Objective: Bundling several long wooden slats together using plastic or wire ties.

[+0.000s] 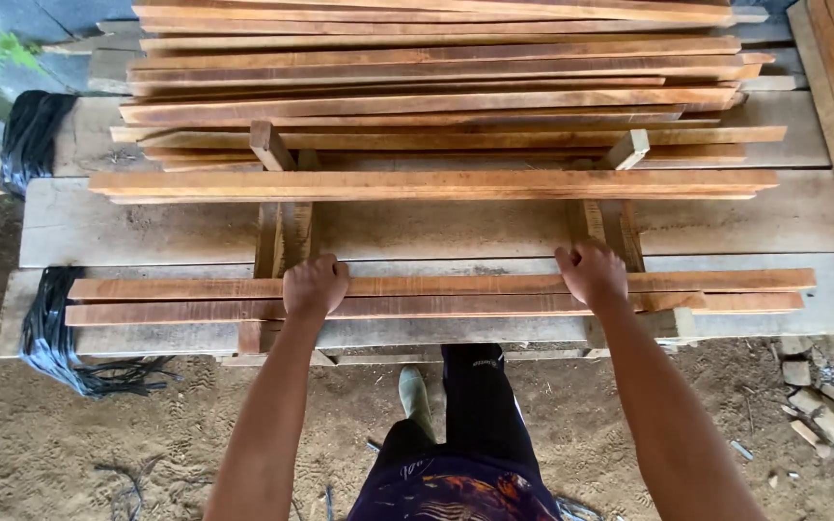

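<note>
Left hand (315,286) & right hand (592,272) both had fingers curled over the near pair of wood slats (456,295), lying across cross battens (269,232) at bench front. Big slat stack (436,87) sat behind; this layer looked barely begun.

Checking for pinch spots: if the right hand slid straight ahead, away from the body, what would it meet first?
Probably the upright wooden crosspiece just beyond the right hand, then the long slats lying across it; depth is hard to judge.
</note>
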